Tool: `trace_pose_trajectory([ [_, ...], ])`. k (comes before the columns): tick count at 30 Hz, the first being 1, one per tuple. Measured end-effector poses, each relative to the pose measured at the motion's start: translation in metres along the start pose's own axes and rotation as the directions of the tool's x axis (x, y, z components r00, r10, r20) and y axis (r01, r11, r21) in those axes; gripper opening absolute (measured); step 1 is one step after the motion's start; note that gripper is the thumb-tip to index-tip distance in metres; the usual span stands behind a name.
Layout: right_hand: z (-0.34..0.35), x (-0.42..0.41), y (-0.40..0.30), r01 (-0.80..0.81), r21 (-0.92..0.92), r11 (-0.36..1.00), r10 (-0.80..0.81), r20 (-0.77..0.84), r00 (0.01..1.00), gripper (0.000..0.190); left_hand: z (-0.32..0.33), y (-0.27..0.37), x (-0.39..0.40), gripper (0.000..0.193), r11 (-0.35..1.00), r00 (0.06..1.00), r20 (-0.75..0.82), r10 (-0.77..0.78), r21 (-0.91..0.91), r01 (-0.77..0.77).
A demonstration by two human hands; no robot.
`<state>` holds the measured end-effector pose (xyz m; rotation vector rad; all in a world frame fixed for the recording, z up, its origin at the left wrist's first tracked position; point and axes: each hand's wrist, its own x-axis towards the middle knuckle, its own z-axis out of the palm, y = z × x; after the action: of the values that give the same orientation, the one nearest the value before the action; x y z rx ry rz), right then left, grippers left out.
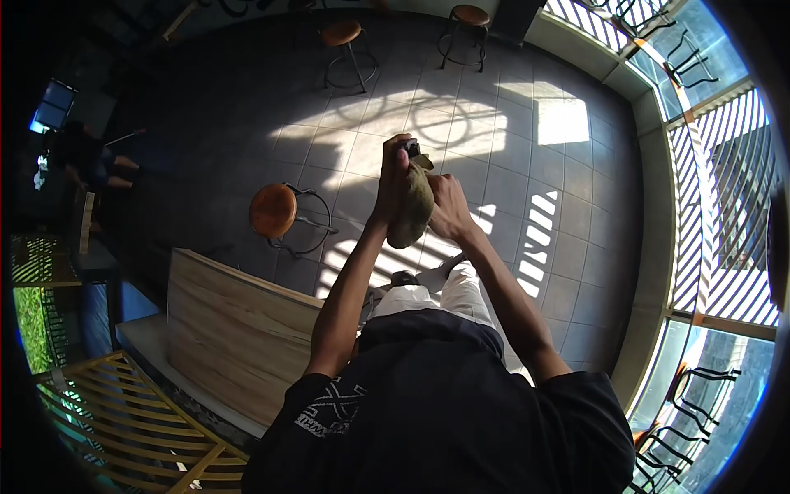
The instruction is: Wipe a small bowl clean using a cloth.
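My left hand is raised over the floor, its fingers curled around a small dark object that I cannot make out fully. A bunched olive-brown cloth hangs between my two hands, below the dark object. My right hand presses against the cloth's right side with its fingers bent, gripping it. A small yellowish piece shows at the cloth's top; whether it is part of the cloth or of the object is unclear.
A round wooden-topped stool stands left on the tiled floor; two more stools stand farther off. A wooden panel is at lower left. Upturned chairs line the windows at right. Another person is at far left.
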<state>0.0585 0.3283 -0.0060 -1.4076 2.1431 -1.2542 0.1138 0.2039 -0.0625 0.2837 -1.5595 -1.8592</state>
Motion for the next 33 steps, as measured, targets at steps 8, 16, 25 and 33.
trace_pose_trajectory([
  [8, -0.034, -0.044, -0.034, -0.264, 0.405, 0.875, 0.232, 0.127, 0.964, 0.053, 0.001, 0.020, -0.025, 0.057, 0.761, 0.941, 0.132, -0.311, -0.559, 0.330],
  [16, -0.005, -0.038, 0.018, -0.166, 0.284, 0.944, 0.197, -0.082, 0.977, 0.068, 0.044, 0.015, -0.042, 0.062, 0.784, 0.891, 0.318, -0.324, -0.438, 0.441],
  [25, 0.023, -0.067, -0.017, 0.014, -0.023, 1.000, -0.014, 0.008, 1.000, 0.081, 0.025, -0.012, -0.040, 0.062, 0.701, 0.872, 0.358, -0.334, -0.524, 0.484],
  [33, 0.020, -0.035, 0.020, -0.171, 0.018, 0.985, 0.171, -0.045, 0.984, 0.080, 0.031, -0.020, -0.058, 0.056, 0.929, 0.930, 0.307, -0.200, -0.243, 0.280],
])
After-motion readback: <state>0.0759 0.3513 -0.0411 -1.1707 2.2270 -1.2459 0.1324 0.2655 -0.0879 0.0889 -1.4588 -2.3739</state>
